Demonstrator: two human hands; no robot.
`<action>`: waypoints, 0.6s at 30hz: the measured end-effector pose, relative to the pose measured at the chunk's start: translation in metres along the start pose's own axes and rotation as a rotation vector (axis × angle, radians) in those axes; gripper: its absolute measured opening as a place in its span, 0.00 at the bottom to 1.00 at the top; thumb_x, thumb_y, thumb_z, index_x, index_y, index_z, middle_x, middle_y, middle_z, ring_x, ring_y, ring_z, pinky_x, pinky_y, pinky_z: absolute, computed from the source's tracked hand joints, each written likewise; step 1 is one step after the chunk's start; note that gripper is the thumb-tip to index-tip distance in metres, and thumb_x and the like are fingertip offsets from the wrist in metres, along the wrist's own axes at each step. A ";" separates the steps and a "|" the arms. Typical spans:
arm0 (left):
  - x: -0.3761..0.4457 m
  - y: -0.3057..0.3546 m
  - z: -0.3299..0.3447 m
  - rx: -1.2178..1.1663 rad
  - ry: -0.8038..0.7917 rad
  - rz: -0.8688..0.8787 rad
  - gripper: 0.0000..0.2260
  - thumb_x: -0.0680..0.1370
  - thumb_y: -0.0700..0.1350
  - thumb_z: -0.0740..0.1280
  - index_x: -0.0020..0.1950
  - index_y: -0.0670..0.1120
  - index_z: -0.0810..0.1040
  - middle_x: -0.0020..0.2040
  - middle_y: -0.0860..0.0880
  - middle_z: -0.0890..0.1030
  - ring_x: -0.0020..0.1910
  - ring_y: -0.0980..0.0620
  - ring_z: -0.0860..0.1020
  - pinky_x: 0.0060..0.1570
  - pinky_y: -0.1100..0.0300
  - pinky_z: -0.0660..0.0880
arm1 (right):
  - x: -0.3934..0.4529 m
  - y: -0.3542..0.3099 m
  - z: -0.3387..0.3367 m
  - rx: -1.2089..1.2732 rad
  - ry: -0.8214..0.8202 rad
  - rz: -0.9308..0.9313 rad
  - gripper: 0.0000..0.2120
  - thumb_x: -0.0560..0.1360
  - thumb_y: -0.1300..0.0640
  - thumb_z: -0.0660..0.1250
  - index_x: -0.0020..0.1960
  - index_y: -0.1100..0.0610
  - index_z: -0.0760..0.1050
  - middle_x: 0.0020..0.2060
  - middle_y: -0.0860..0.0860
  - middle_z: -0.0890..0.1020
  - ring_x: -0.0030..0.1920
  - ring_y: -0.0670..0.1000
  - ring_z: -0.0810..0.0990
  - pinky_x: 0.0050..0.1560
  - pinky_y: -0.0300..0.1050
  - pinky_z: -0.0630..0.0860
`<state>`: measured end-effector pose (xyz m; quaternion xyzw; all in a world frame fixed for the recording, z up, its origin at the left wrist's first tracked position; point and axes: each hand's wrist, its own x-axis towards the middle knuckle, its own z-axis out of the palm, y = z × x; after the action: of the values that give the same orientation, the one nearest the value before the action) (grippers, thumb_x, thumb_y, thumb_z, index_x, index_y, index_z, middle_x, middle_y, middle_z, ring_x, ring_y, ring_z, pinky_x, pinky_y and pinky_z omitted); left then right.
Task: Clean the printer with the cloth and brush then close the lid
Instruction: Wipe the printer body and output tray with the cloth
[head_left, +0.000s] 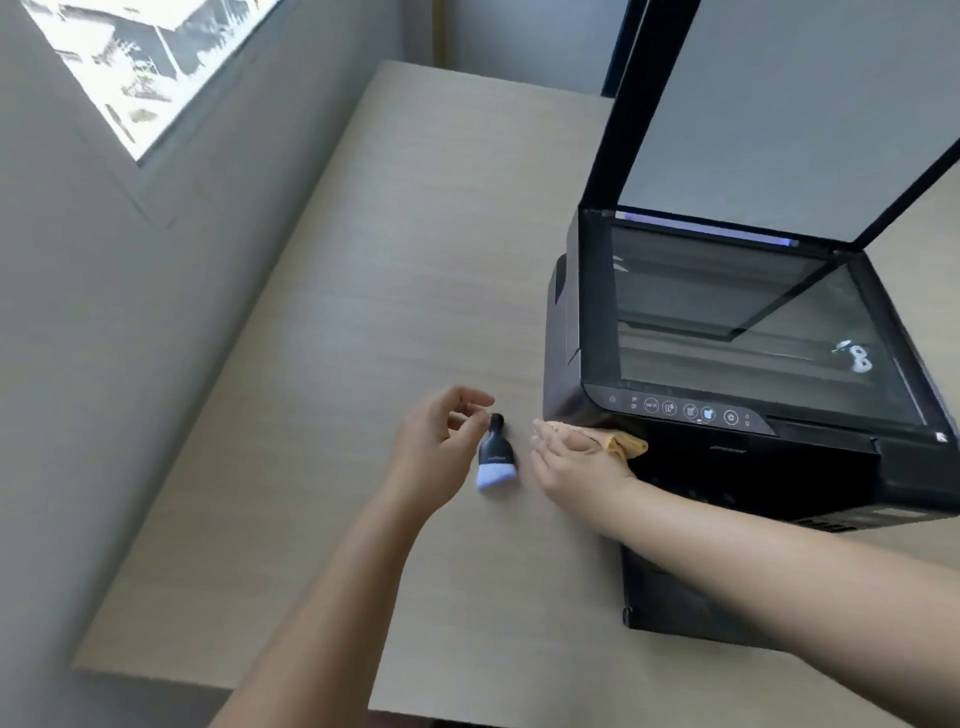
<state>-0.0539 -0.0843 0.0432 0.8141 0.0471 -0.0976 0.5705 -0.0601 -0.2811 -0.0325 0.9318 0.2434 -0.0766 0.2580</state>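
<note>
Now, left fingers loose by brush, grip unclear; right fingers flat on cloth; printer logo blurred.

I'm at a light wood-grain desk in a corner, grey walls, bright daylight thru window upper left.

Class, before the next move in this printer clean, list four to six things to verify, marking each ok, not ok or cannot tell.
1. Lid raised, clear of the glass: ok.
2. Cloth pressed by right hand against printer front: ok.
3. Brush lying on table, in reach: ok.
4. Left hand gripping brush handle: cannot tell.
5. Glass free of smudges: cannot tell, reflections.
</note>
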 end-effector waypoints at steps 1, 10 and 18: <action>-0.002 -0.005 -0.004 -0.004 0.005 -0.003 0.07 0.78 0.42 0.65 0.49 0.52 0.81 0.40 0.56 0.80 0.34 0.64 0.75 0.34 0.74 0.70 | -0.007 0.006 -0.007 0.123 0.013 -0.005 0.19 0.80 0.56 0.46 0.56 0.50 0.75 0.48 0.44 0.86 0.50 0.44 0.84 0.46 0.43 0.82; 0.001 -0.019 0.001 -0.082 -0.022 -0.034 0.07 0.77 0.45 0.64 0.47 0.57 0.80 0.42 0.56 0.81 0.35 0.64 0.75 0.35 0.70 0.71 | 0.014 0.021 -0.096 -0.166 0.030 0.021 0.11 0.58 0.65 0.61 0.35 0.60 0.81 0.37 0.61 0.84 0.45 0.60 0.83 0.56 0.52 0.63; 0.021 -0.074 0.013 0.628 0.137 0.254 0.14 0.75 0.46 0.59 0.54 0.49 0.80 0.56 0.53 0.80 0.56 0.46 0.76 0.50 0.56 0.74 | 0.064 -0.006 -0.077 -0.331 -0.631 -0.166 0.14 0.79 0.54 0.60 0.63 0.52 0.74 0.52 0.50 0.78 0.61 0.56 0.70 0.55 0.50 0.62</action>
<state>-0.0483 -0.0714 -0.0331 0.9539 -0.0487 0.0196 0.2953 -0.0062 -0.2099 0.0137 0.7850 0.2359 -0.3408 0.4605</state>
